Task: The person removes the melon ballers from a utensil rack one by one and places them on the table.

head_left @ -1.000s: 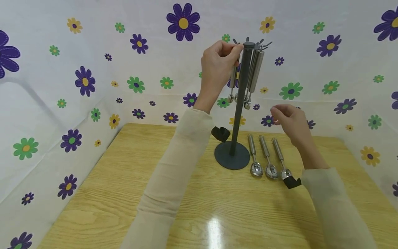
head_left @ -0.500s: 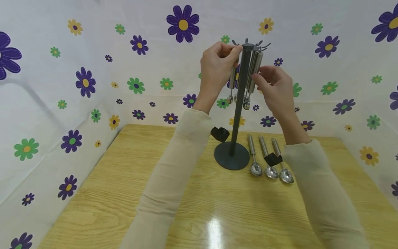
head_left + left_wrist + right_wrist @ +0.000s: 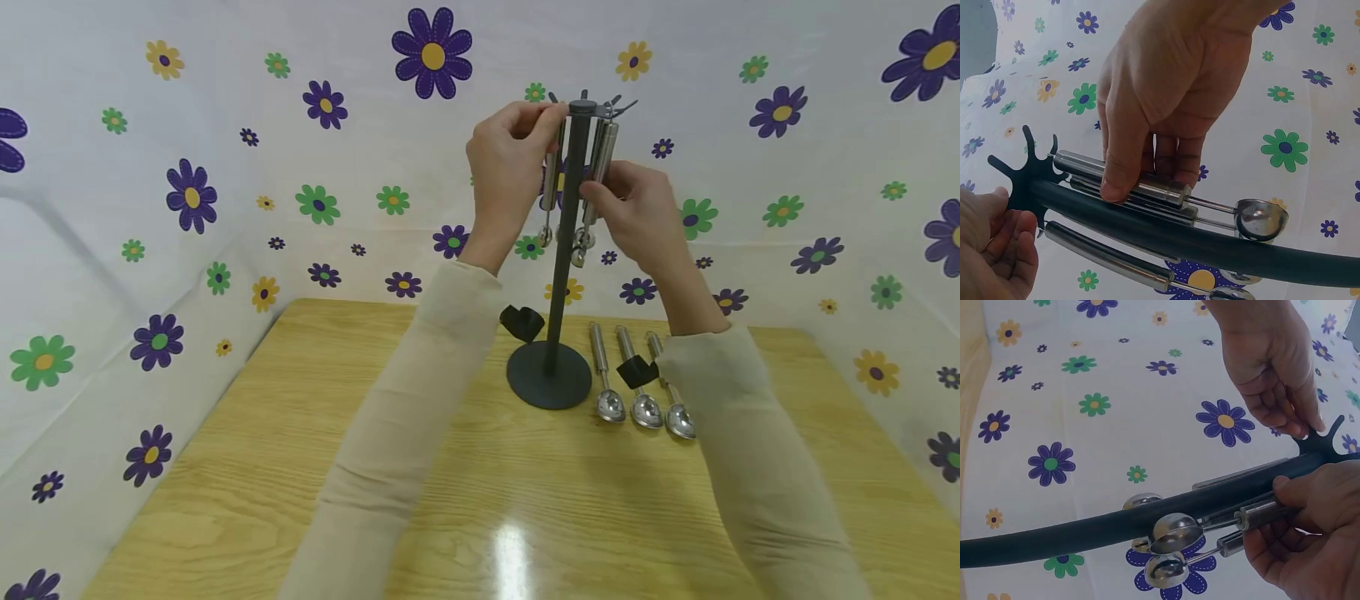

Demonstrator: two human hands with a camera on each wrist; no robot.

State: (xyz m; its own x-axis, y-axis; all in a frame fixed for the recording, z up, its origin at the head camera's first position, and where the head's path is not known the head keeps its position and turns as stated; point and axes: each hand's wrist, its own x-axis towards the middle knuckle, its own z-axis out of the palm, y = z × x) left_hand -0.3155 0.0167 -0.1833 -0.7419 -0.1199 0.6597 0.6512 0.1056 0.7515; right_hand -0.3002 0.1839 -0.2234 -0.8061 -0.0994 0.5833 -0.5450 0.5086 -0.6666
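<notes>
A dark grey utensil stand (image 3: 567,250) stands upright on a round base, with a crown of hooks (image 3: 1027,172) on top. My left hand (image 3: 508,167) pinches the edge of this crown between thumb and fingertips. Several steel scoops hang from the hooks by their handles. My right hand (image 3: 639,208) holds one hanging scoop (image 3: 1261,219) by its handle, thumb on the near side and fingers behind. Close beside it hangs another scoop (image 3: 1167,570). On the other side of the pole, below my left hand, is a further scoop (image 3: 1110,253).
Three more steel scoops lie side by side on the wooden table (image 3: 300,433), right of the stand's base (image 3: 549,387); my right sleeve (image 3: 738,417) partly covers the rightmost scoop (image 3: 679,422). Black wrist mounts show under both forearms. A flowered cloth (image 3: 360,142) hangs behind.
My right hand has risen leftward from above the table scoops and taken hold of a hanging scoop's handle. The left hand keeps its pinch on the crown. The head view has shifted slightly.
</notes>
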